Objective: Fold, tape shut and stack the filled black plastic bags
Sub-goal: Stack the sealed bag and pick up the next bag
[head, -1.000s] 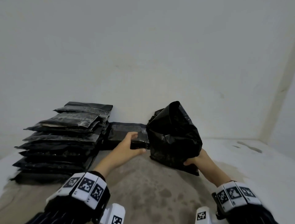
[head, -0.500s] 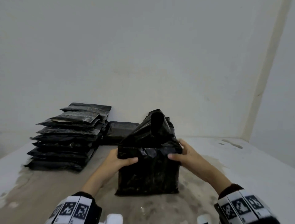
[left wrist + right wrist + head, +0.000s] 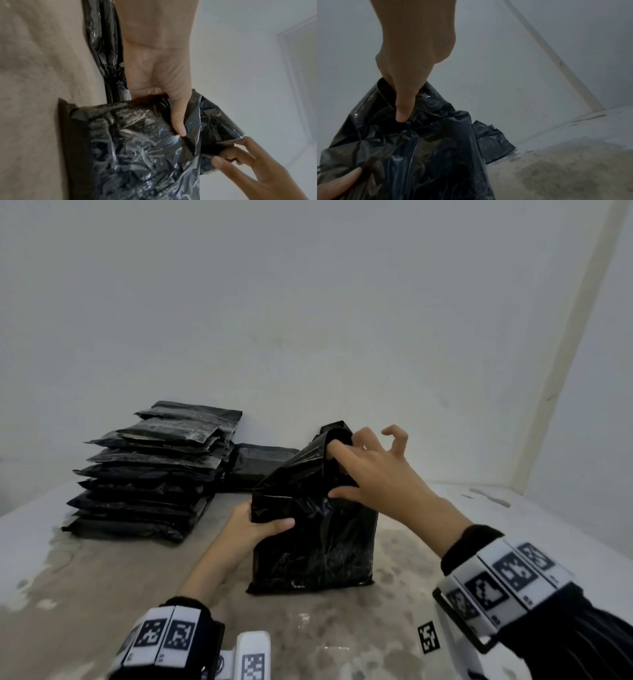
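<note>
A filled black bag (image 3: 313, 546) stands upright on the stained floor (image 3: 394, 621), toward its middle. The left hand (image 3: 255, 525) grips its upper left edge, thumb in front. The right hand (image 3: 373, 474) pinches the loose top. Behind, by the wall (image 3: 308, 320), lies a stack of flat bags (image 3: 150, 470).

Obstacles: stack of folded black bags (image 3: 150, 474) at 10 o'clock; upright black bag (image 3: 313, 542) centre; wall (image 3: 308, 320) at 12. Open desk (image 3: 479, 542) at 3 and 6 o'clock.
</note>
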